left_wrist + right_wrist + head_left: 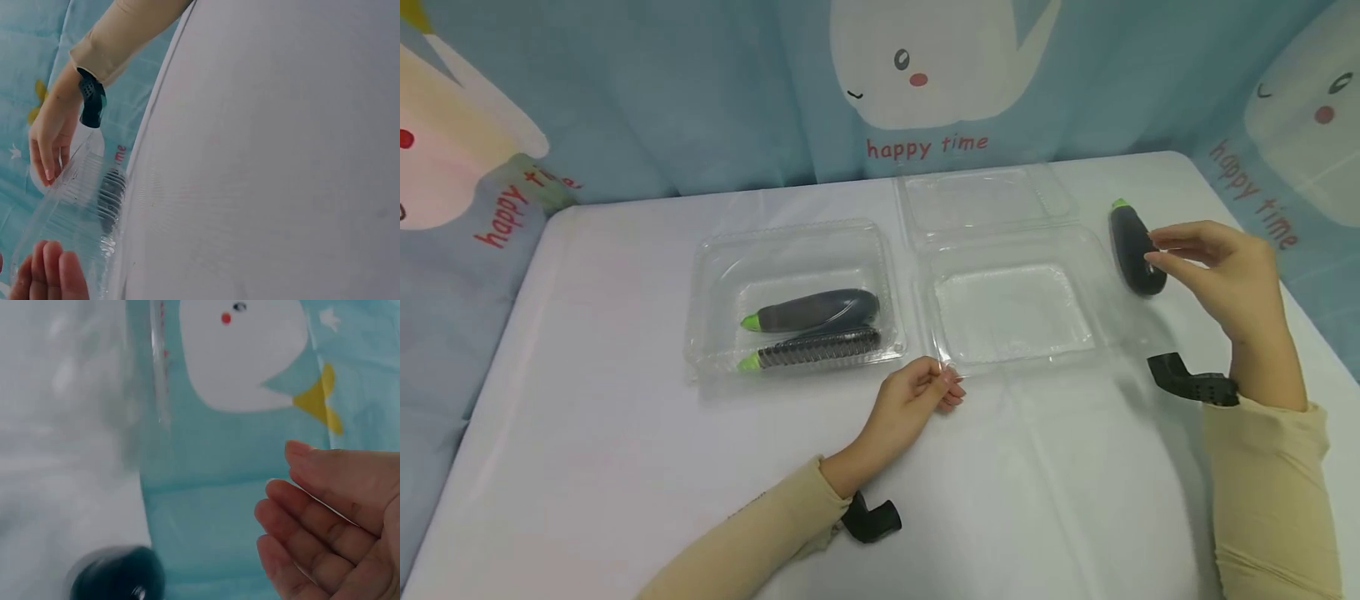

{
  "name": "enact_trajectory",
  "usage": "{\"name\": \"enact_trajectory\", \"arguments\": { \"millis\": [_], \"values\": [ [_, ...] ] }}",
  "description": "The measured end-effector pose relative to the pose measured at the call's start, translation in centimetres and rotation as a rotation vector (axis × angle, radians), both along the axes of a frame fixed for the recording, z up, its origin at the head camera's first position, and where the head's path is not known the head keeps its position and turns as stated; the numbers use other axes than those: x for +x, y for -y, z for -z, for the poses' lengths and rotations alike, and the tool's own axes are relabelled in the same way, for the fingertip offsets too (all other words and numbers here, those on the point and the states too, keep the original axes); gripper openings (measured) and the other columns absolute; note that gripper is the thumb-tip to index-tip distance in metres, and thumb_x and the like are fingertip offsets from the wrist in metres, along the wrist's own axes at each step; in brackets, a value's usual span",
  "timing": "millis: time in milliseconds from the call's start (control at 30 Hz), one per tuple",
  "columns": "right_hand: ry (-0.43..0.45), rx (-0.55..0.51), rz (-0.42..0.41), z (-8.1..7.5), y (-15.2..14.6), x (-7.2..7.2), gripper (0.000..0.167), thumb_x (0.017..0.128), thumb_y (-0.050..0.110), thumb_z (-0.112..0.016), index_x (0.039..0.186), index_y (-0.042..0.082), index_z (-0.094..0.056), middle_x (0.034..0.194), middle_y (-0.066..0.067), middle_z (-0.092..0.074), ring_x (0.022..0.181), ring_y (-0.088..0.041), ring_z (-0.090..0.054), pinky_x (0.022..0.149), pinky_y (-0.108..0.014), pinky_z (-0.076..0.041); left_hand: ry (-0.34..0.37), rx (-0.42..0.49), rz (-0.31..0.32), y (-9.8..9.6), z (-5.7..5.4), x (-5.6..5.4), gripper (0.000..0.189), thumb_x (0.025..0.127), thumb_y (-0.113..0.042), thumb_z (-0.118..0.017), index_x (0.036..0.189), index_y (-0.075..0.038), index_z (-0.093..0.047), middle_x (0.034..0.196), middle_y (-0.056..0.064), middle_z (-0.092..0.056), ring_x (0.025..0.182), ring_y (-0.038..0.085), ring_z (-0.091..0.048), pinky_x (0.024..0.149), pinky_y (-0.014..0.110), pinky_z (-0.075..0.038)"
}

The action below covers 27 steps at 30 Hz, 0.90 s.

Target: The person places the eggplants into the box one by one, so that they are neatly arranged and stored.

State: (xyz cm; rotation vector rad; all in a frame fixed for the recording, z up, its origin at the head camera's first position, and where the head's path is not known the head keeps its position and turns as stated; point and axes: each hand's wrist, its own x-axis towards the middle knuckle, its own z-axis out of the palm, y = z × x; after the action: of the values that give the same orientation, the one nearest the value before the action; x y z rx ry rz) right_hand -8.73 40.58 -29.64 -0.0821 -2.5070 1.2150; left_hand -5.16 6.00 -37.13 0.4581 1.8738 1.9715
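Note:
A dark eggplant [1138, 250] with a green stem end lies on the table, right of an open clear plastic clamshell box [1015, 312]. My right hand [1217, 275] hovers right at its side, thumb and fingers parted. In the right wrist view, a gap shows between those fingers [312, 550] and the eggplant's rounded end [119, 575]. At the box's near left corner, my left hand [917, 390] pinches the rim between thumb and fingers. The left wrist view shows its fingertips [53, 269] beside the clear wall.
Left of the open box stands another clear plastic box [790, 250]. Inside it lies an eggplant [820, 310], and a dark shape with a green end [820, 346] shows through its ribbed front wall. A blue printed curtain [700, 92] hangs behind the white table [602, 375].

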Motion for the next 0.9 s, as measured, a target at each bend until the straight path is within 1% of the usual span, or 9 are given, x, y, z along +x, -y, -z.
{"name": "enact_trajectory", "arguments": {
  "millis": [167,300,500,567,600,667,733,833,900],
  "values": [
    [0.090,0.014,0.102,1.4,-1.9,-0.4,0.025,0.083,0.006,-0.072,0.108,0.006,-0.069,0.081,0.030,-0.061,0.073,0.013,-0.058,0.067,-0.003,-0.041,0.046,0.068,-0.003,-0.2,0.3,0.0,0.018,0.097,-0.002,-0.050,0.094,0.015,-0.056,0.089,0.029,-0.063,0.083,0.034,-0.065,0.074,0.030,-0.056],
    [0.125,0.049,0.174,3.0,-3.1,-0.6,0.031,0.085,0.014,-0.071,0.114,0.003,-0.066,0.077,0.035,-0.056,0.070,0.017,-0.055,0.066,-0.003,-0.040,0.073,0.079,0.005,-0.3,0.4,0.1,0.016,0.096,0.000,-0.050,0.095,0.015,-0.055,0.090,0.030,-0.063,0.084,0.034,-0.065,0.075,0.030,-0.056],
    [0.148,0.111,0.293,4.4,-4.0,-0.7,0.040,0.088,0.030,-0.066,0.119,0.005,-0.065,0.085,0.032,-0.052,0.076,0.017,-0.047,0.071,-0.004,-0.039,0.098,0.096,0.019,-0.3,0.7,0.1,0.016,0.096,0.000,-0.051,0.096,0.015,-0.055,0.091,0.031,-0.062,0.084,0.030,-0.065,0.076,0.031,-0.056],
    [0.166,0.103,0.315,4.7,-4.1,-0.7,0.044,0.088,0.034,-0.065,0.122,0.006,-0.063,0.089,0.030,-0.053,0.077,0.017,-0.046,0.071,-0.004,-0.039,0.102,0.100,0.018,-0.4,0.7,0.1,0.016,0.095,0.000,-0.051,0.096,0.015,-0.055,0.091,0.031,-0.062,0.083,0.029,-0.065,0.076,0.031,-0.056],
    [0.184,0.092,0.328,4.8,-4.1,-0.8,0.047,0.088,0.035,-0.066,0.124,0.006,-0.062,0.091,0.028,-0.054,0.077,0.017,-0.046,0.071,-0.004,-0.039,0.103,0.105,0.017,-0.4,0.7,0.1,0.016,0.095,0.000,-0.051,0.096,0.016,-0.055,0.091,0.031,-0.062,0.083,0.030,-0.065,0.076,0.031,-0.056],
    [0.209,0.094,0.321,5.0,-4.0,-0.9,0.052,0.087,0.037,-0.066,0.128,0.007,-0.059,0.101,0.018,-0.061,0.076,0.018,-0.045,0.069,-0.003,-0.037,0.109,0.109,0.011,-0.4,0.7,0.1,0.016,0.095,0.000,-0.051,0.095,0.016,-0.055,0.091,0.032,-0.062,0.083,0.030,-0.065,0.076,0.031,-0.056],
    [0.238,0.106,0.302,5.1,-3.9,-0.9,0.057,0.087,0.039,-0.066,0.131,0.004,-0.055,0.114,0.004,-0.063,0.076,0.018,-0.044,0.070,-0.003,-0.037,0.116,0.113,0.005,-0.4,0.7,0.2,0.016,0.095,0.001,-0.051,0.095,0.016,-0.055,0.091,0.032,-0.062,0.083,0.031,-0.065,0.076,0.031,-0.056],
    [0.267,0.157,0.268,5.2,-3.8,-0.9,0.061,0.088,0.040,-0.064,0.134,0.002,-0.051,0.127,-0.018,-0.057,0.074,0.021,-0.040,0.070,-0.003,-0.038,0.122,0.116,-0.005,-0.4,0.7,0.4,0.017,0.095,0.001,-0.052,0.096,0.017,-0.056,0.091,0.032,-0.062,0.083,0.032,-0.065,0.076,0.032,-0.056],
    [0.282,0.166,0.262,5.3,-3.7,-0.9,0.062,0.088,0.040,-0.063,0.135,0.002,-0.050,0.128,-0.024,-0.055,0.074,0.021,-0.039,0.070,-0.002,-0.037,0.117,0.119,-0.010,-0.4,0.8,0.4,0.017,0.094,0.001,-0.052,0.096,0.017,-0.056,0.090,0.032,-0.062,0.083,0.033,-0.065,0.076,0.032,-0.056]
  ]
}}
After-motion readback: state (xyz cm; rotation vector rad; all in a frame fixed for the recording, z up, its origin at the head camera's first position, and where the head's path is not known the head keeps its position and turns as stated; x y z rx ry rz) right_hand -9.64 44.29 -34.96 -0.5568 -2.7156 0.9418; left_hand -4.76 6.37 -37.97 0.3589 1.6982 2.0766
